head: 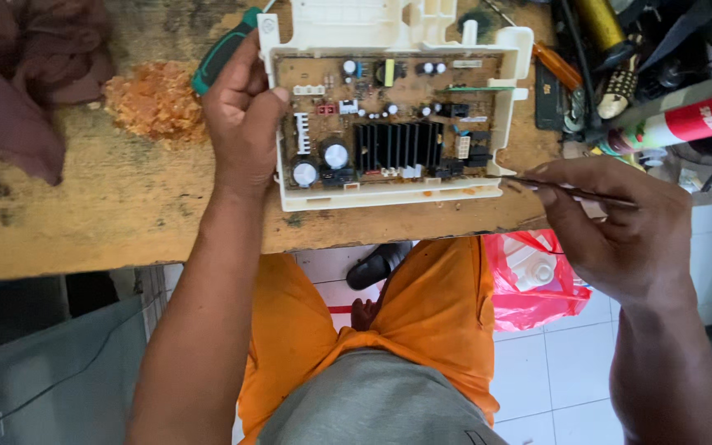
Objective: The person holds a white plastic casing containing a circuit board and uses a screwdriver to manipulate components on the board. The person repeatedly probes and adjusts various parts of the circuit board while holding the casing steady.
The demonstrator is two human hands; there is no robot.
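Dark cloth [26, 74] and a heap of orange crumbs [156, 100] lie at ten o'clock on the worn wooden bench [84, 206]. Left hand [241, 124] wraps its fingers shut around the left edge of the cream-cased circuit board [393, 115], lying flat at twelve o'clock. Right hand [620, 231], three o'clock, pinches a thin metal probe [574, 191], tip near the casing's lower right corner.

Bare bench [84, 206] lies open left of the left hand [241, 124], up to the orange crumbly heap [156, 100] and the dark red cloth [30, 78] filling the far left corner. The white tray with its circuit board [389, 115] blocks the middle. To its right, the right hand [620, 231] and a crowded pile of tools [611, 74] close that side. The near bench edge below the tray stays free.
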